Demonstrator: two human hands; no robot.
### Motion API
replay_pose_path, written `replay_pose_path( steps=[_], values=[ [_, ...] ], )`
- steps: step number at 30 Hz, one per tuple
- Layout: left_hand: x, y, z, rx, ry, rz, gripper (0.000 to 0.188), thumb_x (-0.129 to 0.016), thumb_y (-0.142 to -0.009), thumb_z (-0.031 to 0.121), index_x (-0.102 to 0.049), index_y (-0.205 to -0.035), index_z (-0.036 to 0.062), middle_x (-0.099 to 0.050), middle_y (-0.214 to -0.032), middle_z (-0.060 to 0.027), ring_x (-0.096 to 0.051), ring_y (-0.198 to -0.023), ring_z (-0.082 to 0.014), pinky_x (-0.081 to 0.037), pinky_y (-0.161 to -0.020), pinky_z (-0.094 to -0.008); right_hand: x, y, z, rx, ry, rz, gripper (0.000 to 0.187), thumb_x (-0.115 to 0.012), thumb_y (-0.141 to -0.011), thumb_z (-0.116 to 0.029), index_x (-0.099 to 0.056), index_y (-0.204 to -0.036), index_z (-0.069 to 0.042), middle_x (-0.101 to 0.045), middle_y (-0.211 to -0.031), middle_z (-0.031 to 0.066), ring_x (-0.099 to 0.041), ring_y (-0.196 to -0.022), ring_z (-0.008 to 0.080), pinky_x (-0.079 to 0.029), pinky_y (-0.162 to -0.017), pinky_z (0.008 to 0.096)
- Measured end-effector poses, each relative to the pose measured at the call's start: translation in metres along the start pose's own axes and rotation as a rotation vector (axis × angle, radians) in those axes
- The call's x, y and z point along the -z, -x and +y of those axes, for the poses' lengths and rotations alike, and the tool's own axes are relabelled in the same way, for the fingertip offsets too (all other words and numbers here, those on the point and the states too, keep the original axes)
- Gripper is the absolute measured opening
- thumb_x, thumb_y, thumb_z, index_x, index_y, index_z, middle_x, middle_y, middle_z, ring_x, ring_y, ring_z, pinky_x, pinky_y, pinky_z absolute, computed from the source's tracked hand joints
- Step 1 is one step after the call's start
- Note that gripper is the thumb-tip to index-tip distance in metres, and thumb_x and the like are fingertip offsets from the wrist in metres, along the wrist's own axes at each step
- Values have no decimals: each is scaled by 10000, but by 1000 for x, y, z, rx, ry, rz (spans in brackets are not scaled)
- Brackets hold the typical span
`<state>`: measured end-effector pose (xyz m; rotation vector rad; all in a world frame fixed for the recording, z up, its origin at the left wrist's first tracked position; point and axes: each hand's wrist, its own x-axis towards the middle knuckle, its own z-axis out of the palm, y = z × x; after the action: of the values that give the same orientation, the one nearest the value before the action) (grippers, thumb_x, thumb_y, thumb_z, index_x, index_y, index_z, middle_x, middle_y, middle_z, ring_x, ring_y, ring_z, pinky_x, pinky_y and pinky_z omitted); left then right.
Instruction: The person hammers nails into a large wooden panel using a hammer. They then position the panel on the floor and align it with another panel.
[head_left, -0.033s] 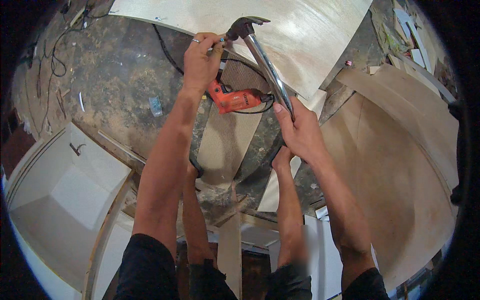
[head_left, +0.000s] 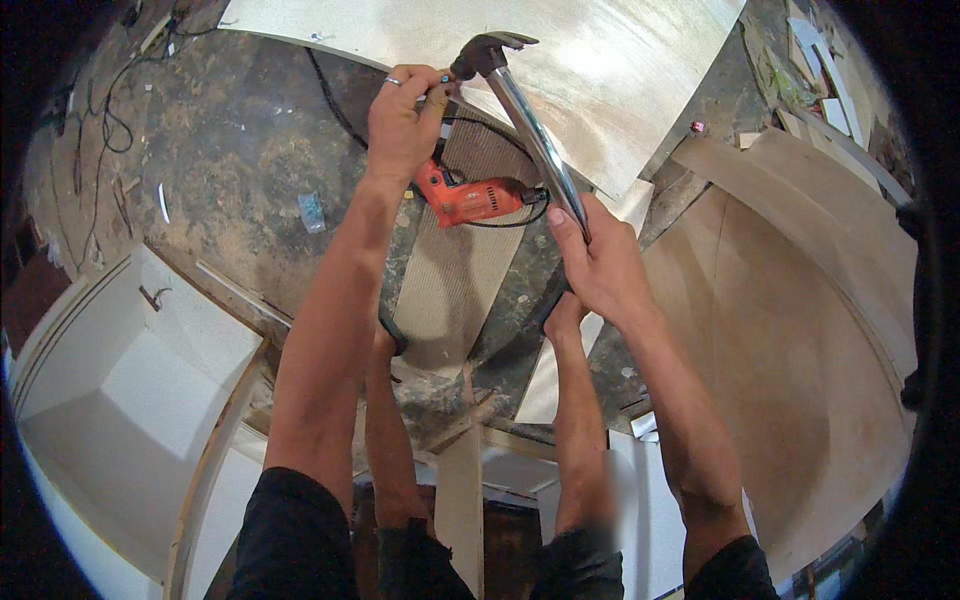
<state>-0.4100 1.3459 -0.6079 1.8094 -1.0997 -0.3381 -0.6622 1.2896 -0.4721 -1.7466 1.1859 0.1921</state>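
My right hand [head_left: 602, 262] is wrapped round the handle of a claw hammer [head_left: 537, 140]. The hammer tilts up and to the left, its dark head beside my left fingertips. My left hand [head_left: 402, 130], with a ring on one finger, pinches a small piece with a bluish end [head_left: 444, 79] at the near edge of a large pale board [head_left: 610, 75]. Its kind is too small to make out. Below the hammer lies a red power drill [head_left: 475, 202], its black cord looping round it. The drill rests over a ribbed tan strip [head_left: 450, 290].
A white open cabinet box [head_left: 150, 390] stands at the left. On the right leans a large brown curved panel [head_left: 770, 330]. A small clear packet [head_left: 312, 213] lies on the dirty floor [head_left: 240, 130]. Black cable [head_left: 122, 135] coils at far left. Scrap wood [head_left: 830, 75] is piled at upper right.
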Motion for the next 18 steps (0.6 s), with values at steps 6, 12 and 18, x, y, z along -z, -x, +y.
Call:
replay_pose_path(
  steps=[6,12,18],
  values=[
    [-3,0,-6,192,142,-111,146,-668,-886,22,-660,-1017,-42,-644,-1036,-107,-658,-949,-240,-531,-839,-325,-1,1,-3,77,205,49,292,-564,-1006,-352,-557,-1033,-61,-642,-687,237,-662,-673,469,-506,-606,553],
    [-5,3,-11,-20,-24,-25,222,-686,-833,21,-713,-1049,62,-645,-1066,-88,-655,-934,-306,-536,-823,-374,-5,2,1,110,225,82,280,-578,-999,-335,-540,-1088,-73,-647,-679,231,-668,-670,460,-526,-605,552],
    [-3,5,-8,-49,-108,0,228,-684,-827,18,-701,-1051,54,-648,-1062,-88,-652,-922,-290,-535,-815,-354,-14,4,10,121,286,84,253,-604,-987,-308,-548,-1077,-78,-643,-667,214,-671,-640,436,-527,-582,526]
  ],
)
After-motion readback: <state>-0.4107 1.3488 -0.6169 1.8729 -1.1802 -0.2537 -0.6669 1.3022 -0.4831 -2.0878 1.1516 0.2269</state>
